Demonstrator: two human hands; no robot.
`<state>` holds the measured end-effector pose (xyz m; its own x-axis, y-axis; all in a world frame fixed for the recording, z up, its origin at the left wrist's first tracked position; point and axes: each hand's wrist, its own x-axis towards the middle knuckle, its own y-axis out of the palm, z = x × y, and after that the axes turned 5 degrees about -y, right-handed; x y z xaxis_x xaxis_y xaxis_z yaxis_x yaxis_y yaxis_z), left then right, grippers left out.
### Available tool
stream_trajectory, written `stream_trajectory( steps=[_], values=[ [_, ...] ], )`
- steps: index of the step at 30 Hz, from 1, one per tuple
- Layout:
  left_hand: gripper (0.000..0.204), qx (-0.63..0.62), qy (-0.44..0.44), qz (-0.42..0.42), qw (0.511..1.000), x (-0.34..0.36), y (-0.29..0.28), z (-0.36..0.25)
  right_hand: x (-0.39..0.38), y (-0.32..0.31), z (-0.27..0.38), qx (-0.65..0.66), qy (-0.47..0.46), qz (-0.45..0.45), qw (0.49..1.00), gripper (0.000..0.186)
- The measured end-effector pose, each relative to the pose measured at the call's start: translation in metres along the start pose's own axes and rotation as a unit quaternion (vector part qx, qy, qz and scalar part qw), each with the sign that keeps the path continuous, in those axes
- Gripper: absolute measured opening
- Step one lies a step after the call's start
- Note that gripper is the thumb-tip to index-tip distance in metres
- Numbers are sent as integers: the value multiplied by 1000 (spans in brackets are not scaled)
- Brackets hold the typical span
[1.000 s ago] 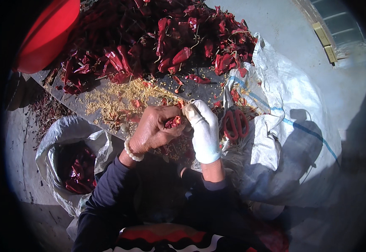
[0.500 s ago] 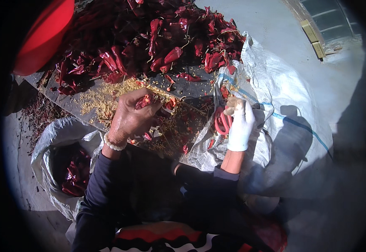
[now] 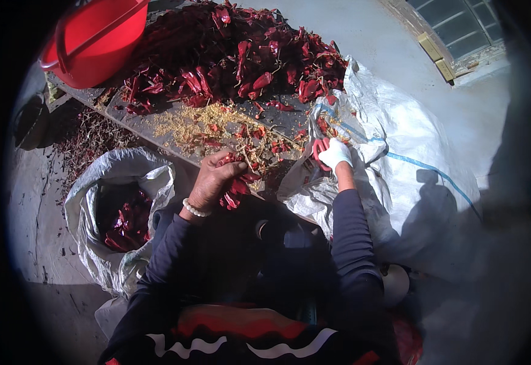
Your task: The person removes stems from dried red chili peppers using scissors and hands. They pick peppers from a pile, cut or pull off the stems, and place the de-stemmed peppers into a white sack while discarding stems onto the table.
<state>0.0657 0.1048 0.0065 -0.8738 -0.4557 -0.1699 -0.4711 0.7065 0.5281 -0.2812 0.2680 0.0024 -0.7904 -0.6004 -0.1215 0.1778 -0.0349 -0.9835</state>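
My left hand point(image 3: 210, 182), bare and with a pale bead bracelet, is closed around several dried red chili peppers point(image 3: 235, 188), some hanging below the fingers. The hand is over the near edge of a dark board point(image 3: 156, 131). My right hand point(image 3: 335, 154) wears a white glove and is closed on red-handled scissors point(image 3: 320, 149); the blades cannot be made out. It is at the near-left side of a white woven sack point(image 3: 414, 128) with a blue stripe. Yellow seeds point(image 3: 192, 125) and red pepper scraps lie on the board between the hands.
A large heap of dried red peppers point(image 3: 241, 55) covers the board's far side. At the far left stands a red basin point(image 3: 104, 45) with a handle. An open woven sack point(image 3: 86, 210) holding peppers stands left of my legs. Stems and debris point(image 3: 92, 137) litter the floor.
My left hand has come nearer to me, and more of the peppers in it show. The right hand has moved up and closed on the scissors. The view has shifted, showing more basin.
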Motion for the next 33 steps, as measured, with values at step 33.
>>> stream_trajectory(
  steps=[33],
  values=[
    [9, 323, 170, 13, 931, -212, 28, -4, -358, -49, 105, 141, -464, -118, 867, 56]
  ],
)
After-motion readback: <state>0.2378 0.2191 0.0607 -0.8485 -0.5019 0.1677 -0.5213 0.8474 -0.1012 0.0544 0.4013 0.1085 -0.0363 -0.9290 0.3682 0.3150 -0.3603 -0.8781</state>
